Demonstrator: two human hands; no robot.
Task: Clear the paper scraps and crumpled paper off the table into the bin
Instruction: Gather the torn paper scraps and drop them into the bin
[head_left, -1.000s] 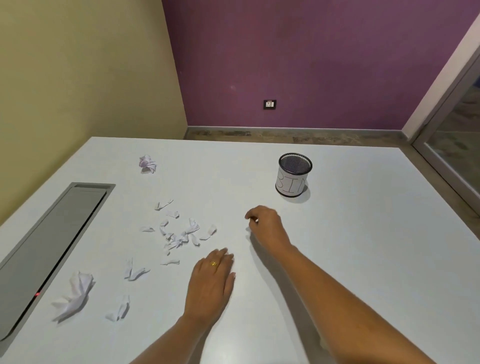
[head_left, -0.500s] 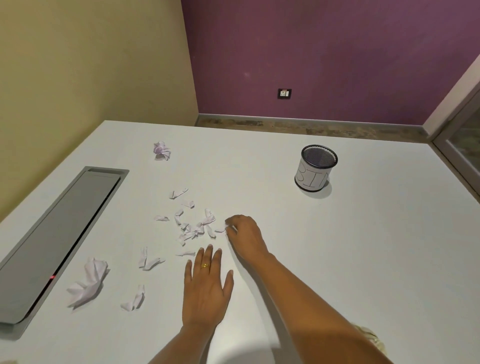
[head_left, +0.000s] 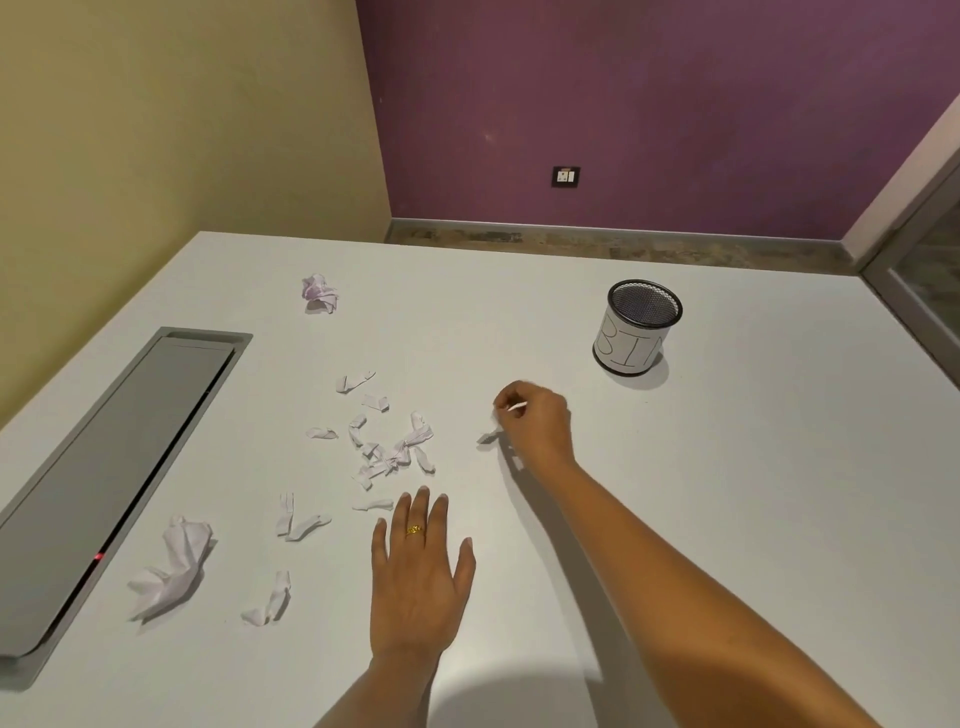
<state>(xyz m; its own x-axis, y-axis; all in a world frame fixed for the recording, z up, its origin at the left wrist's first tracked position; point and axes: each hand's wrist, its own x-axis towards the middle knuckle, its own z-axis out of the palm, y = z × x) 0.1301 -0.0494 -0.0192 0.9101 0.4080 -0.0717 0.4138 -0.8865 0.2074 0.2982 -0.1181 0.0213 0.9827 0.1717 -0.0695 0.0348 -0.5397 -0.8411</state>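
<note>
Midway across a white table (head_left: 727, 493), a person's right hand (head_left: 537, 423) pinches a small paper scrap (head_left: 517, 407) between curled fingertips, while a second, blurred scrap (head_left: 487, 437) shows just beside the hand on its left. The left hand (head_left: 421, 577) lies flat on the table nearer the camera, palm down and fingers straight, holding nothing; a gold ring (head_left: 414, 530) sits on one finger. Just beyond its fingertips a loose pile of torn scraps (head_left: 387, 452) is scattered over the tabletop, with a few more strips (head_left: 298, 522) trailing off to the left. One ball of crumpled paper (head_left: 319, 293) rests near the far left edge, and a larger crumpled sheet (head_left: 171, 569) lies at the near left, beside a long grey panel (head_left: 104, 467) set into the table. The bin (head_left: 636, 327), a black mesh cup wrapped in a white label lettered "BIN", stands upright beyond the right hand and apart from it.
</note>
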